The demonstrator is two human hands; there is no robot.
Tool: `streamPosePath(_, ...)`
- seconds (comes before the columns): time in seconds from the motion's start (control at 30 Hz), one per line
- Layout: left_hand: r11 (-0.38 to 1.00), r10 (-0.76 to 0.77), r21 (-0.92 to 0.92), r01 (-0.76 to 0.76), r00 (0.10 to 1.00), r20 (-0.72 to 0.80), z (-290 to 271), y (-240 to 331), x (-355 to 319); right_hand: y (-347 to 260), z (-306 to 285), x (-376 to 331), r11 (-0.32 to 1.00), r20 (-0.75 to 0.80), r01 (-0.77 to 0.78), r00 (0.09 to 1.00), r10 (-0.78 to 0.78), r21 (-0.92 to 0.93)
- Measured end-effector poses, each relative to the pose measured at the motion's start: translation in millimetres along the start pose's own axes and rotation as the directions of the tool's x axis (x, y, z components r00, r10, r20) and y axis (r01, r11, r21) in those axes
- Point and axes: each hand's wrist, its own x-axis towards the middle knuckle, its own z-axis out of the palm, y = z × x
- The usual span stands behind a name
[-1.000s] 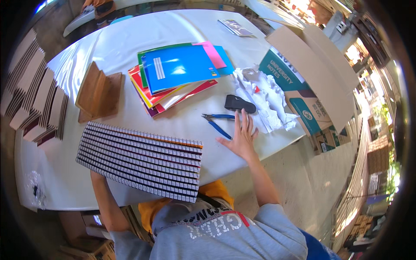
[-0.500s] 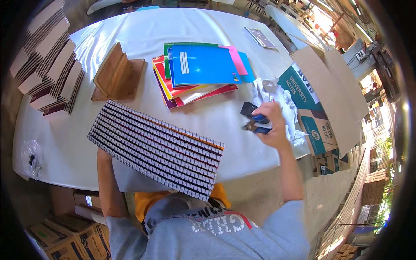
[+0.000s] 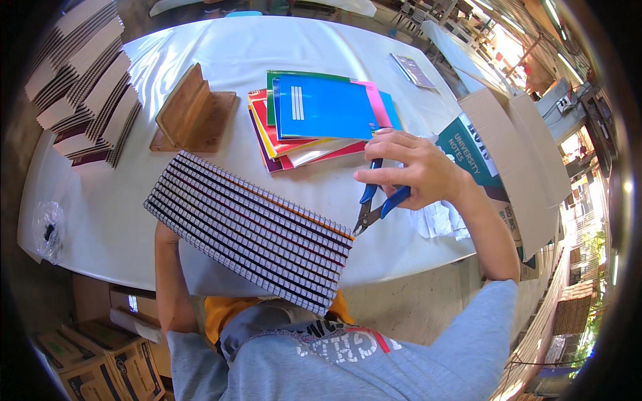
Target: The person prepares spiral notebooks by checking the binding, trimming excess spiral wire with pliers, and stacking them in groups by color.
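A stack of spiral notebooks (image 3: 251, 230), coil bindings facing up, lies slanted across the table's near edge in front of me. My left hand (image 3: 166, 234) supports it from beneath at the left end; its fingers are hidden under the stack. Blue-handled wire cutters (image 3: 371, 200) are in my right hand (image 3: 414, 167), with fingers around the handles. Their tips point down at the far right corner of the stack, by the end of the orange notebook's coil, touching it or very close.
Behind lies a pile of colourful notebooks (image 3: 328, 110), a wooden stand (image 3: 200, 120) to its left. Tall stacks of notebooks (image 3: 87, 93) rise at far left, above a clear plastic bag (image 3: 49, 230). Crumpled white paper (image 3: 438, 220) and an opened carton (image 3: 515, 147) are at right.
My right hand has swung the wire cutters from beside the crumpled paper leftward to the stack's right corner, tips now downward. The notebook stack stays nearly in place.
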Motion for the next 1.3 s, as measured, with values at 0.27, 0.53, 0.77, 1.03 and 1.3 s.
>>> streamPosePath(0.27,0.978,-0.032,-0.209,0.006,0.992,-0.121,-51.9,-73.5,17.6,-23.7,-37.5,54.1,0.833,0.885,-0.552,0.398,0.24,0.022)
streamPosePath(0.53,1.0,0.008,0.021,-0.007,0.999,-0.038,-2.2,-9.4,8.1,-16.3,-34.3,24.1,0.987,0.399,-0.138,0.903,0.16,-0.083)
streamPosePath(0.77,0.998,0.025,0.056,-0.022,0.999,-0.043,4.8,-2.6,4.7,-15.7,-13.7,26.3,0.996,0.13,0.089,0.988,-0.088,0.003)
streamPosePath(1.03,0.995,0.036,0.098,-0.03,0.998,-0.06,5.5,8.9,-4.3,-35.9,-38.3,57.7,0.993,0.512,-0.091,0.858,0.038,0.078)
streamPosePath(1.3,0.991,0.018,0.131,-0.01,0.998,-0.062,21.9,19.0,-3.6,-32.6,-41.8,33.8,0.986,0.42,-0.163,0.892,0.168,-0.047)
